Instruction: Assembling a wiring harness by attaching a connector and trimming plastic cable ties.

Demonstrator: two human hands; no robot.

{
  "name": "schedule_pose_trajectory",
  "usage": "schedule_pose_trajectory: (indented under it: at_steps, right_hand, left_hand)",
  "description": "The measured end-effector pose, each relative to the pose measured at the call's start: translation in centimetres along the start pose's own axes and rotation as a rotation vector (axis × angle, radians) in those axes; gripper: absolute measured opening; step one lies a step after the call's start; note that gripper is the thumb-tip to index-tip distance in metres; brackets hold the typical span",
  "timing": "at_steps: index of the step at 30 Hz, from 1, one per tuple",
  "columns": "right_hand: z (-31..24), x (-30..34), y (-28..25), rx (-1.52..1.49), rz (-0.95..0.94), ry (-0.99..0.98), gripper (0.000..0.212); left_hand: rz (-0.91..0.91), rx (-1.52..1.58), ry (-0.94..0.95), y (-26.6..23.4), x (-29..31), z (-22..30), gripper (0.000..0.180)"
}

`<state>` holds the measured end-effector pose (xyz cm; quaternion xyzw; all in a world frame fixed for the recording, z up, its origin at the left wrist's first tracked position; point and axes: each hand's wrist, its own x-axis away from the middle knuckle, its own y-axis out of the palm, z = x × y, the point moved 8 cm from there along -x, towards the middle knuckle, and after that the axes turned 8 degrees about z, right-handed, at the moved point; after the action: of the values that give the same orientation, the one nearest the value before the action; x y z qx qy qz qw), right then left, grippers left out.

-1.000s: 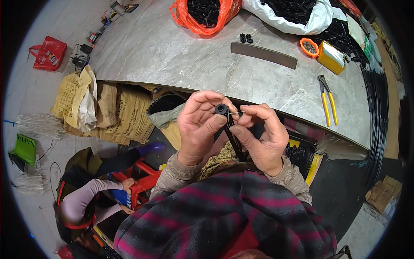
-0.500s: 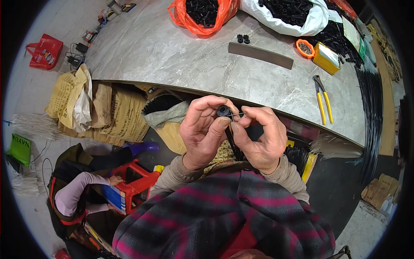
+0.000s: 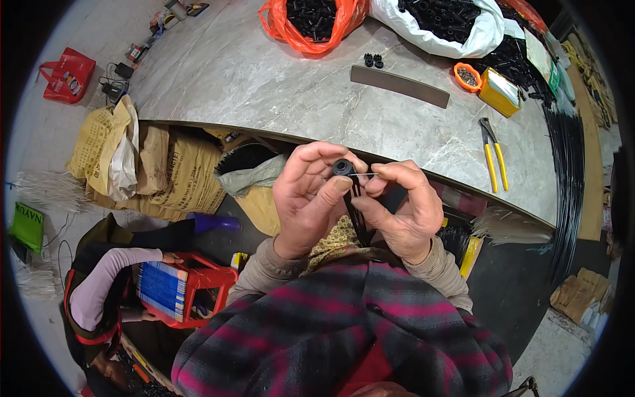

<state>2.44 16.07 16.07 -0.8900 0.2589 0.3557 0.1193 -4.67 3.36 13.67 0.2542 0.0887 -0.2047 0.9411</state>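
Observation:
Above the near edge of the table, my left hand [image 3: 305,202] pinches a small round black plastic part [image 3: 342,167] with a hole in its middle. A thin metal pin or wire [image 3: 363,174] runs sideways from that part to the fingertips of my right hand [image 3: 405,210], which grip its outer end. Several thin black rods [image 3: 358,215] hang down below the black part, between my hands. How they join the part is hidden by my fingers.
On the grey table [image 3: 264,86] lie yellow-handled pincers [image 3: 493,155], a flat metal bar [image 3: 399,86], an orange bowl [image 3: 467,77] and a yellow box [image 3: 501,91]. Bags of black parts stand behind. At lower left a person handles a red stool [image 3: 218,278] beside a blue slatted piece [image 3: 162,290].
My right thumb has dropped a little away from the black part, and the pin lies more level. At lower left, the person has turned the stool, showing more of the blue slatted piece.

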Motion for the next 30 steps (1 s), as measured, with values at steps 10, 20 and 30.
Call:
schedule_pose_trajectory:
  at_steps: [10, 20, 30]
  right_hand:
    - [0.9, 0.9, 1.3, -0.094, 0.072, 0.080, 0.029]
    - [1.0, 0.8, 2.5, -0.138, -0.008, 0.138, 0.027]
    - [-0.7, 1.4, 3.3, -0.047, -0.024, 0.056, 0.024]
  left_hand:
    - [0.030, -0.095, -0.060, -2.0, -0.8, 0.1, 0.029]
    - [-0.066, -0.079, -0.043, -3.8, -1.3, 0.1, 0.028]
    - [-0.096, 0.063, -0.092, -4.4, -1.2, -0.4, 0.029]
